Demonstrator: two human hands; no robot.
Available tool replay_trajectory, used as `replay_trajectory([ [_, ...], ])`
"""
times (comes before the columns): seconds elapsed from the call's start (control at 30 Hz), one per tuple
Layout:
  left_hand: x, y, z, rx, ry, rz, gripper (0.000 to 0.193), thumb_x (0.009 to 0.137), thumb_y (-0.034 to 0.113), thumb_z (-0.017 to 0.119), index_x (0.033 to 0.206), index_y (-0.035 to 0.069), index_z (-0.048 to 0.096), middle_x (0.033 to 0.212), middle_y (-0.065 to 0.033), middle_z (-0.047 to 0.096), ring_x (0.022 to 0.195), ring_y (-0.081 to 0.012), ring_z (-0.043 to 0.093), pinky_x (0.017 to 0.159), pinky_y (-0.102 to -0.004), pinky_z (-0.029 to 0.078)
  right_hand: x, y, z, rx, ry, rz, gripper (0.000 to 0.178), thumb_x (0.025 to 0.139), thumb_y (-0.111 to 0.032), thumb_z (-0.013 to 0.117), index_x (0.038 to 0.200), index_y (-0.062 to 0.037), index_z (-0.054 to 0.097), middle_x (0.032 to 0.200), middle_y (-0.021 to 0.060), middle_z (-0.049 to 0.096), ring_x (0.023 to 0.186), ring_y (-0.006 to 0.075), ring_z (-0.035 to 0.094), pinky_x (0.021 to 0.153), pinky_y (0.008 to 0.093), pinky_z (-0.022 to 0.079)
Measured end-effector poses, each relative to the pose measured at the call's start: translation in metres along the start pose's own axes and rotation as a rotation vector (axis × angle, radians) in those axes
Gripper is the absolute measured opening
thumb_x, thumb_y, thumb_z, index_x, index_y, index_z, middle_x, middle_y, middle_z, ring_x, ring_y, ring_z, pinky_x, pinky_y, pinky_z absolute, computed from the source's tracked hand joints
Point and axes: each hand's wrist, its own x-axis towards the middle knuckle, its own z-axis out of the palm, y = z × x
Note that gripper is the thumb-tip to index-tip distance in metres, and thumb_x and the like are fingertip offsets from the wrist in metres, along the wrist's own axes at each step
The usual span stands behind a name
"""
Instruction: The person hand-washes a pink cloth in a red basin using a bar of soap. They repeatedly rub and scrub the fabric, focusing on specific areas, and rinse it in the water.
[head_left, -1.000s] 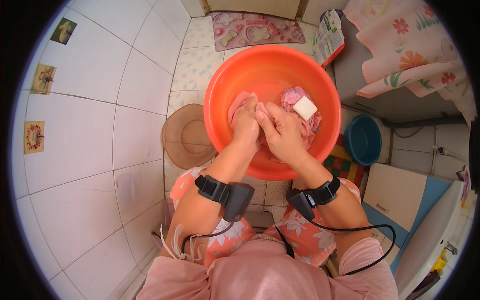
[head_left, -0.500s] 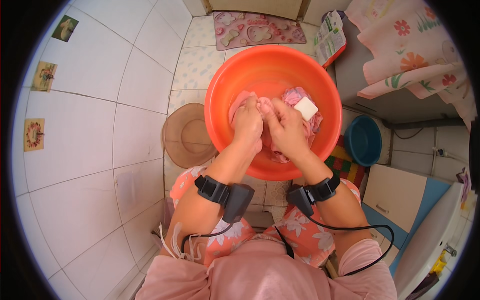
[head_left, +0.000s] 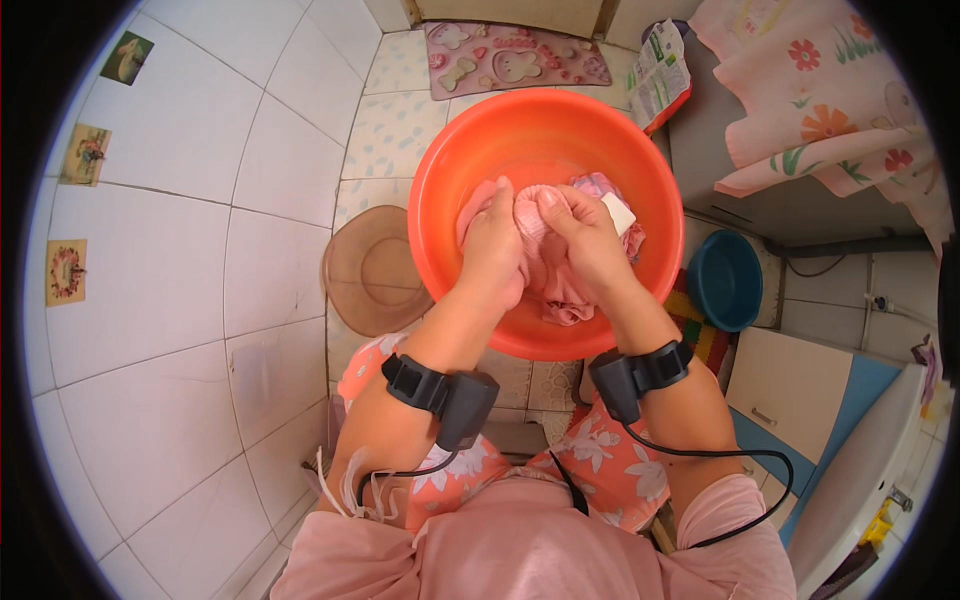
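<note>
A large round orange basin [head_left: 432, 165] stood on the tiled floor in front of the person, and the pink cloth [head_left: 541, 240] was inside it, bunched between the two hands. The left hand [head_left: 492, 250] was curled closed around the cloth's left side, thumb pointing up toward the basin's far wall. The right hand [head_left: 590, 240] was closed on the other side, its thumb pressed on a ribbed part and its remaining fingers largely hidden. A crumpled end of the cloth hung below the right hand, near the basin's close wall; some pink fabric also showed just left of the left hand, though whether it was the same piece could not be told.

Also in the basin, beyond and to the right of the right hand, lay a patterned cloth [head_left: 596, 183] in pink and pale purple, partly covered, with a white block [head_left: 620, 213] resting against it. Whether the basin held water was unclear.

Outside it, a smaller blue basin [head_left: 726, 282] stood to the right, and a translucent brown oval item [head_left: 348, 265] lay to the left
</note>
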Motion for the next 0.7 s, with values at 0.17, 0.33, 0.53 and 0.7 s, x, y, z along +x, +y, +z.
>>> replay_trajectory([
  [0.17, 0.001, 0.013, -0.002, -0.061, -0.11, -0.07, 0.037, 0.095, 0.038, 0.039, 0.102, 0.004, 0.053, 0.098, -0.0085, 0.059, 0.091, -0.0192, 0.058, 0.077, -0.034, 0.05, -0.002, -0.013, -0.012, 0.097, -0.071, 0.119, 0.028, 0.092, -0.023, 0.049, 0.104, 0.0016, 0.055, 0.085, 0.0053, 0.06, 0.069, 0.0101, 0.053, 0.06, 0.0232, 0.045],
  [0.33, -0.001, 0.011, -0.004, 0.069, -0.13, -0.049, 0.039, 0.094, 0.041, 0.039, 0.099, 0.005, 0.053, 0.094, -0.0083, 0.058, 0.082, -0.0191, 0.059, 0.069, -0.0333, 0.051, -0.01, -0.022, -0.005, 0.045, -0.06, 0.173, 0.03, 0.09, -0.025, 0.053, 0.102, 0.0025, 0.056, 0.083, 0.0047, 0.06, 0.068, 0.0105, 0.054, 0.057, 0.0245, 0.045],
  [0.53, -0.003, -0.002, -0.003, -0.049, -0.022, -0.07, 0.028, 0.094, 0.03, 0.038, 0.095, 0.005, 0.052, 0.086, -0.0058, 0.055, 0.078, -0.0165, 0.056, 0.069, -0.0309, 0.05, -0.018, -0.008, 0.018, -1.028, 0.072, -0.478, 0.019, 0.085, -0.018, 0.056, 0.084, 0.0006, 0.052, 0.07, 0.0189, 0.054, 0.064, 0.031, 0.055, 0.056, 0.0365, 0.042],
  [0.7, 0.0, -0.006, -0.01, 0.033, -0.1, -0.037, 0.02, 0.092, 0.016, 0.037, 0.091, 0.006, 0.054, 0.086, -0.0053, 0.056, 0.079, -0.0151, 0.055, 0.069, -0.031, 0.05, -0.016, -0.004, 0.014, -0.997, 0.034, -0.538, 0.016, 0.084, -0.014, 0.054, 0.08, 0.0006, 0.049, 0.071, 0.0214, 0.053, 0.066, 0.0375, 0.052, 0.057, 0.0389, 0.041],
])
